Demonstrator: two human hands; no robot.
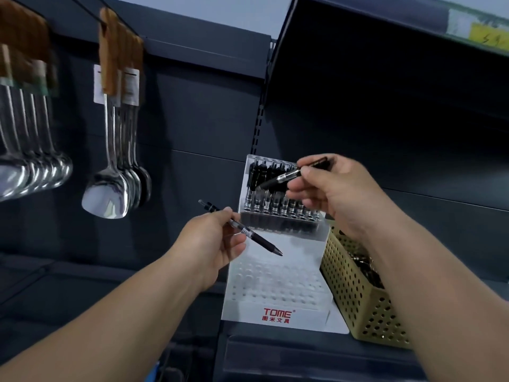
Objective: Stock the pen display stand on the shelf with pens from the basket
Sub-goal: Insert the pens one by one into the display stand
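Pens: likely light, stiff, slick | my left fingers pinch first pen mid-barrel, frame centre | right fingers pinch second pen before stand upper rows | best hold, I judge: rubber grip

Two hands are working: the left hand is holding one pen, and the right hand is holding a second pen. One display stand is carrying a single row of pens, too blurred to count. One basket is standing there. Two bunches of utensils are hanging: a left bunch and a right bunch.
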